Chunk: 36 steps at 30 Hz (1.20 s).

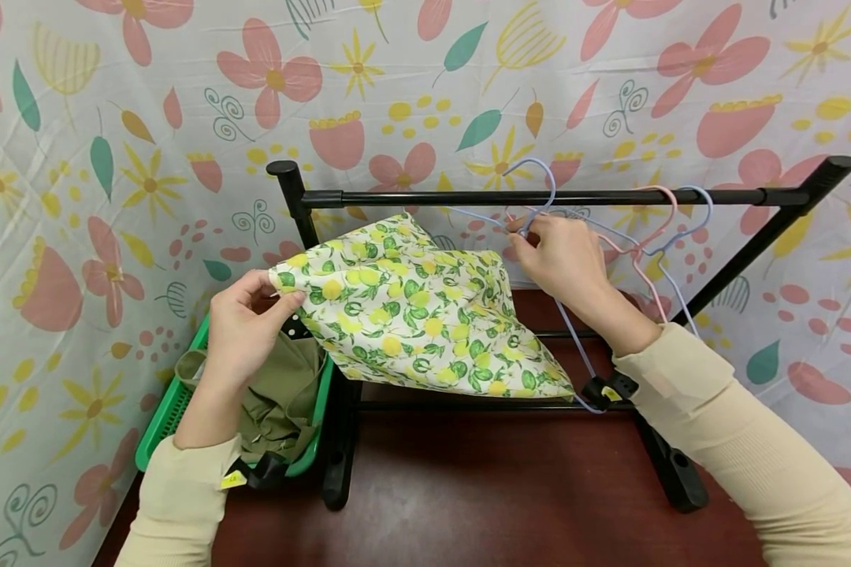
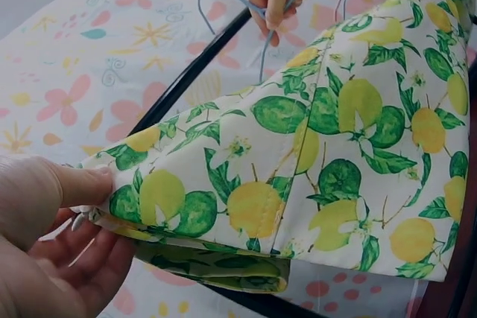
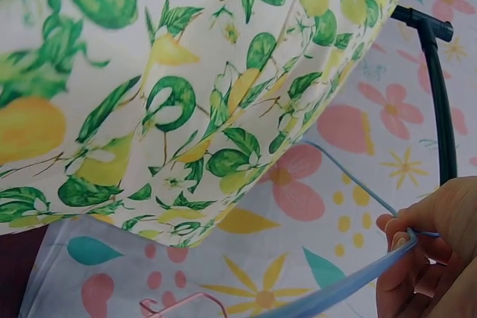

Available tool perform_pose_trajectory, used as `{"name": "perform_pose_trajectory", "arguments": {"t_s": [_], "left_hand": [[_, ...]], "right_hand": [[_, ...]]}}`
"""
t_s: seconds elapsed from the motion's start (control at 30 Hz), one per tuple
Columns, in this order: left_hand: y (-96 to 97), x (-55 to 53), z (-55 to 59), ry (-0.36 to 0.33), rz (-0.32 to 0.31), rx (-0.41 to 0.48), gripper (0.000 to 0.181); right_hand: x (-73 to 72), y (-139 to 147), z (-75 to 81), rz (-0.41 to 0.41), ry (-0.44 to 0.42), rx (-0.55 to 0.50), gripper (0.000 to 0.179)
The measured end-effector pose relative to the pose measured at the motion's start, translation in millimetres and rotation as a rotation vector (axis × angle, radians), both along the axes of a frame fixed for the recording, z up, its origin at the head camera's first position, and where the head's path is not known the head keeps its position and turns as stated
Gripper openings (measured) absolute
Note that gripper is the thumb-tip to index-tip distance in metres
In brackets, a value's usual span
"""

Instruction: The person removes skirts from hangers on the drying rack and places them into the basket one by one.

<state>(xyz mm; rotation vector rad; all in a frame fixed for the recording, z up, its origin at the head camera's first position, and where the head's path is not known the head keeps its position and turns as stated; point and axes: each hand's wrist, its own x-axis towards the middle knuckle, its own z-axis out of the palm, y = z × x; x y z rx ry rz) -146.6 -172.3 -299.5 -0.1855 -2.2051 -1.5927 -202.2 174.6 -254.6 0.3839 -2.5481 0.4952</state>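
Note:
A white garment with a yellow-and-green lemon print (image 1: 425,315) spreads in front of the rack; its exact kind is unclear. My left hand (image 1: 244,323) pinches the garment's upper left edge between thumb and fingers. My right hand (image 1: 563,256) grips a blue hanger (image 1: 576,340) just below its hook, close to the rack's bar. In the right wrist view, one arm of the blue hanger (image 3: 335,284) slopes toward the camera, and the other runs behind the garment's edge. Whether that arm is inside the garment is hidden by the cloth.
A black rack (image 1: 425,198) stands on the dark red tabletop (image 1: 510,472). On its bar, right of my right hand, hang a pink hanger (image 1: 672,206) and another blue hanger (image 1: 709,211). To the left, a green basket (image 1: 157,429) holds olive cloth (image 1: 276,394). A flower-patterned curtain (image 1: 397,79) hangs behind.

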Motion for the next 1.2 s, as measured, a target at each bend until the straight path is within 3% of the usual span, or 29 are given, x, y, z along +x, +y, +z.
{"name": "perform_pose_trajectory", "arguments": {"t_s": [0.23,0.33,0.5,0.67,0.87,1.03,1.2], "left_hand": [[-3.7,-0.6,-0.9,0.082,0.101,-0.080,0.017],[-5.3,-0.4,0.1,0.082,0.099,-0.074,0.015],[-6.6,0.2,1.0,0.048,0.066,-0.010,0.016],[-8.1,0.9,3.0,-0.002,0.100,0.029,0.019],[-6.0,1.5,6.1,0.014,0.091,0.096,0.017],[-3.3,3.7,7.8,0.030,0.086,0.212,0.012],[1.6,4.7,8.1,0.097,0.080,0.315,0.010]], "right_hand": [[0.0,1,0.1,0.000,0.017,0.022,0.039],[-0.5,1,-0.1,-0.002,0.009,0.023,0.038],[-1.3,1,0.0,-0.001,-0.005,0.017,0.034],[-0.3,2,-0.3,0.003,-0.001,0.020,0.034],[0.5,8,-2.2,0.013,0.004,0.019,0.041],[1.0,13,-3.4,0.009,-0.004,0.016,0.044],[0.6,21,-7.0,0.022,0.006,0.005,0.046]]}}
